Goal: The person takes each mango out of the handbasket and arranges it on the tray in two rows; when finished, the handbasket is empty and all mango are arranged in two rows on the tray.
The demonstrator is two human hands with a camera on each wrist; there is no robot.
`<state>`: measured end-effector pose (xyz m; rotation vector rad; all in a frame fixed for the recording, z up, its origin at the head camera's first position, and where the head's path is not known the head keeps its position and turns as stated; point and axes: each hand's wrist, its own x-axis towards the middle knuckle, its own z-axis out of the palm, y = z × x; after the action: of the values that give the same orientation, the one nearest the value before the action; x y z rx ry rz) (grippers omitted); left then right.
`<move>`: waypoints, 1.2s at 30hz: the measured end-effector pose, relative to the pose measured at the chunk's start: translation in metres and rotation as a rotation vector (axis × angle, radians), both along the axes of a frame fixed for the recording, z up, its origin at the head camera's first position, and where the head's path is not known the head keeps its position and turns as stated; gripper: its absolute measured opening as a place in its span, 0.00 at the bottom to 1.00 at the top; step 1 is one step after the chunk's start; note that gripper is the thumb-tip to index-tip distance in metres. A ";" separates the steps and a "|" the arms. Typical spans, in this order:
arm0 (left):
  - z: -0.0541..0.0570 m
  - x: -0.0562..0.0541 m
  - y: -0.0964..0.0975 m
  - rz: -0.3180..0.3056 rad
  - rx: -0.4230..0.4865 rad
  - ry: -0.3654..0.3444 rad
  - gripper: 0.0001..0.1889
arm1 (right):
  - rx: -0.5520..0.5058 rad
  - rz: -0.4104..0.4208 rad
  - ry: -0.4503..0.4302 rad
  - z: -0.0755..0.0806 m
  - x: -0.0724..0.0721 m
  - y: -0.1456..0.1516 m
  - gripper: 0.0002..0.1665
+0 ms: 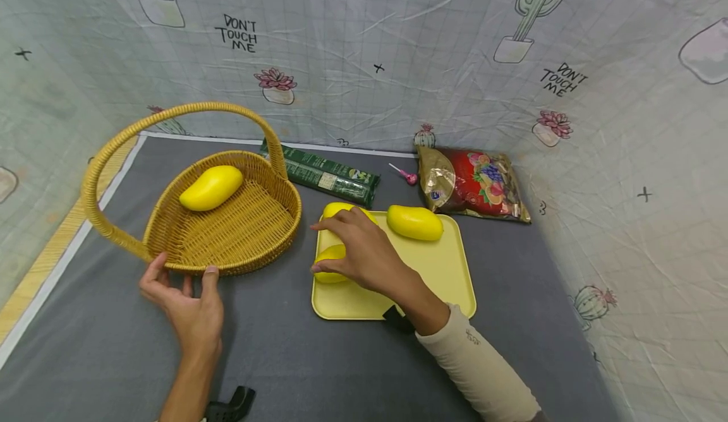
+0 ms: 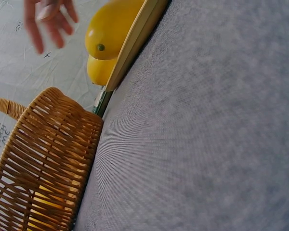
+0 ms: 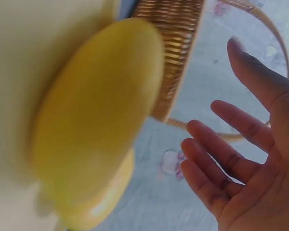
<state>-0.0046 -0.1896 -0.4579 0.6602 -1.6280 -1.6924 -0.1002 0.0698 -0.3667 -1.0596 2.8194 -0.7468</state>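
The right hand (image 1: 364, 251) lies over the left side of the yellow tray (image 1: 449, 270), right above the near-left mango (image 1: 328, 277); that mango's long axis runs roughly crosswise, along the tabletop's (image 1: 318, 371) near edge, its right end hidden under the hand. The right wrist view shows the thumb and fingers spread, with a gap to the fruit, so this hand grips nothing. The far-left mango (image 1: 335, 208) sits just beyond, partly under the fingers, and the far-right mango (image 1: 415, 223) lies by the tray's far edge, beyond the wrist. The left hand (image 1: 193, 314), well apart from the tray's mangoes, holds the near rim of the wicker basket (image 1: 239, 232), toward the tabletop's left edge. One more mango (image 1: 212, 188) rests inside, by the far-left wall, beyond the left hand
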 end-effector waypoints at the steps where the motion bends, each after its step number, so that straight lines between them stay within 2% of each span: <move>1: 0.000 0.000 0.000 -0.001 0.000 0.000 0.38 | -0.007 0.008 0.003 0.003 0.000 -0.004 0.40; 8: 0.000 0.000 -0.001 -0.006 -0.005 -0.009 0.38 | -0.013 0.078 0.016 0.019 -0.001 -0.040 0.41; 18: -0.001 0.001 -0.001 -0.004 -0.015 -0.021 0.38 | -0.059 0.153 0.041 0.020 -0.014 -0.097 0.43; 27: 0.002 0.001 0.000 -0.003 -0.013 -0.011 0.38 | -0.048 0.152 0.044 0.010 -0.033 -0.151 0.45; 36: 0.000 0.000 -0.002 -0.011 0.004 0.003 0.38 | 0.086 0.076 0.051 0.000 -0.052 -0.191 0.46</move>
<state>-0.0050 -0.1912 -0.4575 0.6519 -1.6294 -1.7043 -0.1520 -0.1217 -0.3668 -1.1808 2.8063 -0.5950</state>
